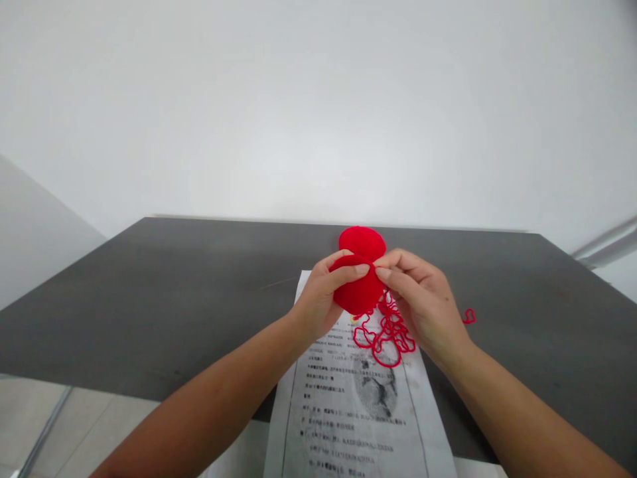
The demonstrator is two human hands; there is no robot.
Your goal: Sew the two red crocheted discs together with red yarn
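- Red yarn fills the middle of the head view: a soft, rounded red ball (359, 292) sits in the left hand (326, 299), held just above the surface (149, 299), with a second red ball (363, 240) showing right behind it, touching or nearly so.
- Left hand: fingers curled around the near ball, thumb and forefinger closed on its top edge.
- Right hand (423, 305): fingertips pinched together on the yarn at the same top edge, meeting the left hand's fingertips there.
- Loose strand (385, 335): a tangle of kinked red loops hangs below the ball and lies on the printed sheet (348, 411); a short curl of it shows past the right wrist.
- Handling, as a judgement: the yarn looks fuzzy and springy, so a light pinch close to the ball and steady tension should keep the loops from knotting; pulling hard on the tangle could tighten it.
- Printed sheet: thin white paper with dark text and a grey picture, lying flat and overhanging the near edge.
- Surface: matt dark grey, with a faint grain.
- Wall behind: plain, smooth, white.
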